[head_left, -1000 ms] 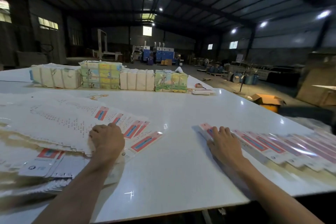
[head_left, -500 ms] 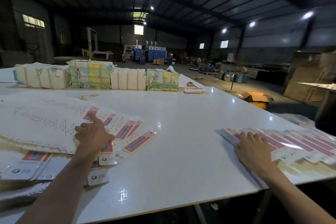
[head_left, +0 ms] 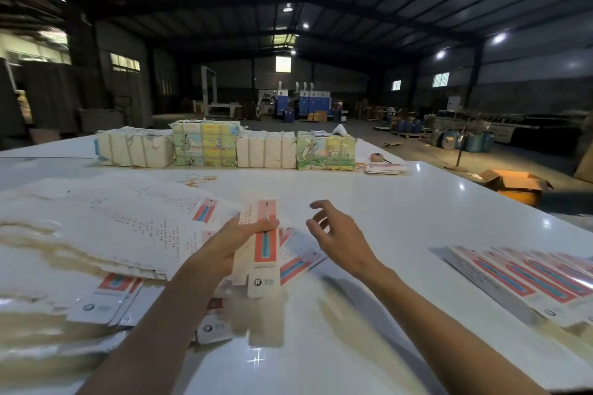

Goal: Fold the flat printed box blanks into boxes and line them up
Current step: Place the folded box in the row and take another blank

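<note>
The left hand (head_left: 237,239) grasps one box blank (head_left: 261,250) at its middle, thumb across the printed face, and holds it upright above the white table (head_left: 401,208). The blank is a long, narrow strip of pale card. It has a red panel with a blue-green stripe down its length, rows of small dots on the panel beside that, and a round logo and a cut tab at the near end.

Just right of the blank, the right hand (head_left: 335,236) is released, its fingers spread and loosely bent around nothing.

Left of the blank and under its near end lies one fanned heap of flat blanks (head_left: 112,228); they are too many and too overlapped to count. Well to the right of the blank, a single slanted row of folded boxes (head_left: 526,279) runs out of view, so their number cannot be told.

Beyond the blank, at the far side of the table, four strapped bundles stand in a line: two white bundles (head_left: 134,147) alternate with two picture-printed bundles (head_left: 325,152). Between them and the blank lie a few rubber bands (head_left: 195,179).
</note>
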`<state>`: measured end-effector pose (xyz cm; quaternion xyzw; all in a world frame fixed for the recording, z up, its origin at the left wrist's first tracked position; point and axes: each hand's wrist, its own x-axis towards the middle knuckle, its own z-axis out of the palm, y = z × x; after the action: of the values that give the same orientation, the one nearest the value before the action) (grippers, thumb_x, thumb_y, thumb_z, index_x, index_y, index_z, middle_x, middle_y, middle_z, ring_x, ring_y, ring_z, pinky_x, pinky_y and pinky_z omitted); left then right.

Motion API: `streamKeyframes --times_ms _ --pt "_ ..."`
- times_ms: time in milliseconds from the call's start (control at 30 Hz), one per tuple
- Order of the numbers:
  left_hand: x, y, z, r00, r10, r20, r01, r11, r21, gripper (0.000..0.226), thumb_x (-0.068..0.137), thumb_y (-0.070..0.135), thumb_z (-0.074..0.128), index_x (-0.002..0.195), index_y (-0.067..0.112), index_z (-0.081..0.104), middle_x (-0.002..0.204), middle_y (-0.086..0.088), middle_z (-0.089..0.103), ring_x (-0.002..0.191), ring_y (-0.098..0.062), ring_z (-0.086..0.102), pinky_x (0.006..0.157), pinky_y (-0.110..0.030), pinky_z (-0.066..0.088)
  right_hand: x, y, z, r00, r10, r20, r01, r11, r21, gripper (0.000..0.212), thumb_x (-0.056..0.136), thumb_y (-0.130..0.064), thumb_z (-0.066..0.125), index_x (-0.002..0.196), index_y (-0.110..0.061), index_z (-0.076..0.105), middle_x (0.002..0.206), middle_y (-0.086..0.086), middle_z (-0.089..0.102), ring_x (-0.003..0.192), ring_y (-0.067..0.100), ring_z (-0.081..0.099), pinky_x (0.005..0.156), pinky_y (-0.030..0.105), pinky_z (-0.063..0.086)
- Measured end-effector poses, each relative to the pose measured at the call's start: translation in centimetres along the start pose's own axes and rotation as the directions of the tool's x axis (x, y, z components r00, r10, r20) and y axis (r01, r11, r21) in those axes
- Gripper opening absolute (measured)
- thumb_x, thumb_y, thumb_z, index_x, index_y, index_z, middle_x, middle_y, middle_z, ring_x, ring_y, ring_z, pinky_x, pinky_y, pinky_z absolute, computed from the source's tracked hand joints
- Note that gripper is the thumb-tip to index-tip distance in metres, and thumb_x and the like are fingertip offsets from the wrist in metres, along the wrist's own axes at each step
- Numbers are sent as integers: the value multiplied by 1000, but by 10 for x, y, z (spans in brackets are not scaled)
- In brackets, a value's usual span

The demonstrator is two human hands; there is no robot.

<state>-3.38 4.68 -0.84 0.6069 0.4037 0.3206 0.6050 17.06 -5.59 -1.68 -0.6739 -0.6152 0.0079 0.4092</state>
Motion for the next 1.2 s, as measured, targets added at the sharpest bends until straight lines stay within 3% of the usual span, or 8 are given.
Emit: streamKeyframes --times_ms 167,367,567,667,767,867,1033,1200 --pt "1 -14 16 998 -29 54 38 985 -167 45 93 22 79 133 8 60 109 -26 74 101 -39 74 100 -53 57 3 -3 51 999 -18 38 2 918 397 42 106 -50 56 144 -56 39 112 -17 55 101 -3 69 66 22 62" --pt "-8 -17 41 990 7 141 37 951 -308 45 102 58 50 112 16 61 82 -12 68 67 -22 69 62 -30 59 4 12 47 996 40 80 -71 894 442 41 100 -62 57 138 -66 42 113 -24 50 96 -3 74 63 26 64" --pt "-10 -22 51 991 83 106 -44 944 -328 32 111 36 43 95 11 54 66 -9 65 47 -17 66 47 -23 57 1 13 41 991 97 94 -129 890 438 31 102 -46 64 132 -41 63 118 -7 59 92 -4 73 61 17 59" --pt "-7 -24 44 985 84 154 -31 947 -321 25 109 32 55 94 12 56 69 -8 71 51 -19 70 52 -26 61 5 11 33 984 118 132 -168 858 486 23 103 -35 66 125 -26 63 106 3 71 86 9 78 60 24 62" --pt "1 -29 42 983 42 177 -18 991 -134 35 105 56 52 104 24 66 78 10 79 75 -10 77 88 -31 62 10 9 21 954 206 217 -290 808 513 36 104 -39 65 116 -6 62 86 2 79 80 20 80 63 27 62" --pt "5 -30 45 975 17 220 1 997 -82 47 101 64 48 115 23 67 105 3 77 102 -19 74 107 -41 54 12 15 12 944 211 255 -312 823 474 53 104 -48 62 107 5 68 86 5 81 83 21 80 72 27 63" --pt "13 -31 44 932 -23 361 111 968 -224 57 92 69 56 112 17 68 94 -2 80 84 -19 78 74 -34 64 9 23 5 933 132 335 -311 763 566 44 104 -42 65 95 -1 77 93 13 80 91 29 78 84 31 61" --pt "18 -33 53 756 22 655 247 916 -315 71 92 69 64 126 7 53 104 -14 67 83 -25 72 78 -37 63 9 16 -1 934 152 323 -337 673 658 37 104 -34 64 82 -6 74 83 14 74 79 26 69 83 36 52"
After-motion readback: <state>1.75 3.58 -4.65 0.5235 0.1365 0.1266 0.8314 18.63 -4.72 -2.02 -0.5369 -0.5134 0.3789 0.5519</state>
